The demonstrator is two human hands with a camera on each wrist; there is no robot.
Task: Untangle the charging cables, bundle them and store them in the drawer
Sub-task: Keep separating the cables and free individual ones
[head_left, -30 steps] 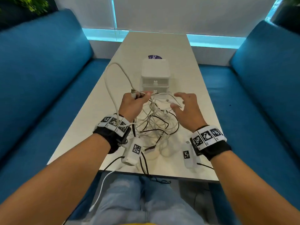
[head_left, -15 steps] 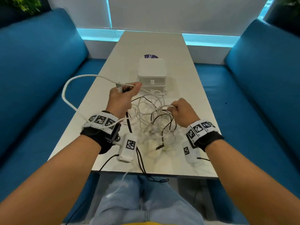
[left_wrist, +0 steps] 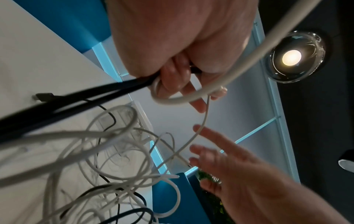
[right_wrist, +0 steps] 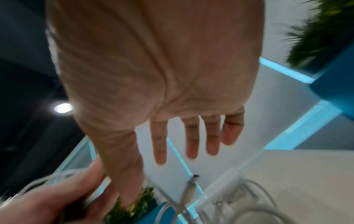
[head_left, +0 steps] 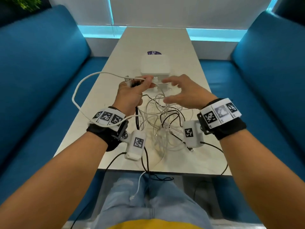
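A tangle of white and black charging cables [head_left: 162, 120] lies on the white table [head_left: 115, 60], just in front of a small white drawer box [head_left: 155, 66]. My left hand [head_left: 142, 83] is raised over the tangle. It grips a thick white cable [left_wrist: 226, 78] and black cables [left_wrist: 80, 98] in its curled fingers. The white cable arcs out to the left in a wide loop [head_left: 75, 98]. My right hand [head_left: 170, 91] hovers beside the left with its fingers [right_wrist: 192, 141] spread and straight, holding nothing. One thin white strand [left_wrist: 203, 125] runs from the left hand past the right fingertips.
Blue sofas [head_left: 41, 71] flank the narrow table on both sides. A white cable end [head_left: 137, 187] hangs over the near table edge onto my lap. A purple sticker [head_left: 153, 52] lies behind the drawer box, whose drawers look closed.
My right hand has let go of the cables it was gripping, opened, and lifted forward toward the left hand. The left hand moved forward with its cables, flattening the white loop.
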